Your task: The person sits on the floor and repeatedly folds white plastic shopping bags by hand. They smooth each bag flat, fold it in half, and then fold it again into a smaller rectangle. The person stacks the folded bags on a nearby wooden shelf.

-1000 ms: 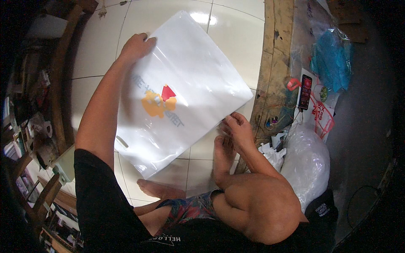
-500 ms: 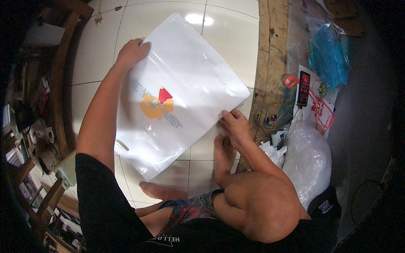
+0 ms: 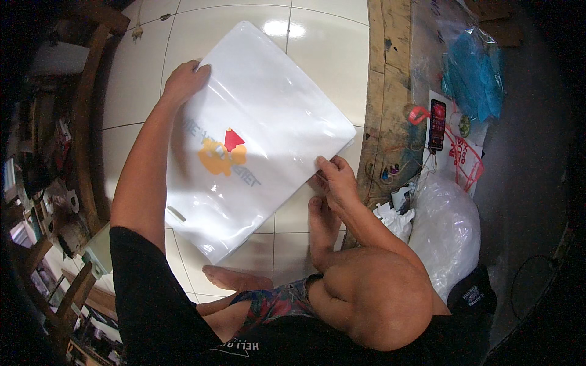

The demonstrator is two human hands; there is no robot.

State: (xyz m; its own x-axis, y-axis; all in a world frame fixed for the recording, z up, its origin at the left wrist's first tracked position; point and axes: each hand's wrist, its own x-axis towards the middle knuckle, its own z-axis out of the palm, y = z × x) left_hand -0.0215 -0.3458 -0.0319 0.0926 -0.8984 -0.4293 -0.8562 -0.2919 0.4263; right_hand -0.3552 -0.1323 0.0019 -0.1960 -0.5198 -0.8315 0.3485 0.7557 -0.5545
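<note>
A large, glossy white plastic bag (image 3: 274,104) with a yellow and red print and grey lettering is stretched out above the tiled floor. Its cut-out handle slot shows at the lower left corner. My left hand (image 3: 187,82) grips the far left edge, thumb on top and the other fingers mostly hidden beneath. At the near right edge my right hand (image 3: 336,179) pinches the bag between thumb and fingers. Whether it is one bag or a stack I cannot tell.
A worn wooden beam (image 3: 384,79) runs along the right. Beyond it lie a phone (image 3: 437,124), blue plastic (image 3: 473,73), red string and a large clear plastic sack (image 3: 445,229). My bare feet rest on the floor tiles (image 3: 244,245). Wooden furniture (image 3: 85,122) lines the left.
The whole view has shifted slightly, and the bag with both hands sits a little further left in it. Both hands keep their hold on the bag's edges.
</note>
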